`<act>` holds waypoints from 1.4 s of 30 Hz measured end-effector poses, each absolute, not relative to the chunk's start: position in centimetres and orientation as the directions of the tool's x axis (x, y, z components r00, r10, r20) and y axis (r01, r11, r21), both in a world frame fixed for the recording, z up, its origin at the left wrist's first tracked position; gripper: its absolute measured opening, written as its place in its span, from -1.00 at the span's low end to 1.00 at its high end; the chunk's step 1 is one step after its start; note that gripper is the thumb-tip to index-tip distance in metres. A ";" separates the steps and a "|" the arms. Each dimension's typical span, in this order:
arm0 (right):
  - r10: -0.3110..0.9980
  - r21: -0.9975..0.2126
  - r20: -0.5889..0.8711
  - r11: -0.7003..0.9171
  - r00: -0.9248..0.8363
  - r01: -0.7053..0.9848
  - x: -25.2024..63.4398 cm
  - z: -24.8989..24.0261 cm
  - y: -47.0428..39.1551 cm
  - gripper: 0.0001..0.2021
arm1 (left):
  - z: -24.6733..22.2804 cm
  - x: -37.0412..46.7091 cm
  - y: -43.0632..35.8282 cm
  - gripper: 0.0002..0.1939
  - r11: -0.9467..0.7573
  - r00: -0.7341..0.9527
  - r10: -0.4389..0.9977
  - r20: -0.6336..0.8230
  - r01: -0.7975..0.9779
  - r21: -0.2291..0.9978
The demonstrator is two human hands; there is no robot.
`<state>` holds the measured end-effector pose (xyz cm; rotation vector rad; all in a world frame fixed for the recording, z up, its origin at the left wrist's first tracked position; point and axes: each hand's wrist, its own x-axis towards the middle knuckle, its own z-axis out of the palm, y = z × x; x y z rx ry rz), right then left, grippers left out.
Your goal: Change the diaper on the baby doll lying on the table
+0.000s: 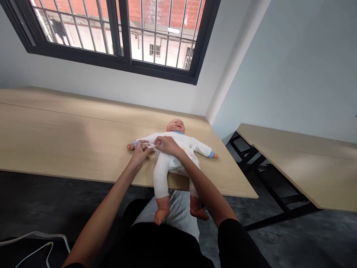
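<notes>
A baby doll [176,125] lies on its back on the wooden table, its feet hanging past the front edge. It wears a white top [181,140] with blue collar and cuffs, and a white diaper [178,165] around its hips. At the doll's hip, on the left of the view, my left hand [141,150] pinches a white diaper tab [152,146]. My right hand [166,145] lies over the doll's waist, fingers closed on the diaper's edge close to the left hand. My right forearm crosses one doll leg and part of the diaper.
The table [69,141] runs along the wall under a barred window [125,33]. A second table [301,156] with black folding legs stands to the right, across a gap. White cables [41,235] lie at the lower left.
</notes>
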<state>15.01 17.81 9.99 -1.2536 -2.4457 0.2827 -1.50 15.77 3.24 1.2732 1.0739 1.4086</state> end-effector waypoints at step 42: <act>0.836 -0.174 0.341 0.506 -0.430 0.845 15.3 8.9 17.5 -0.82 | 2.9 -2.0 16.1 -0.94 -0.403 -0.001 0.913 0.408 0.140 0.904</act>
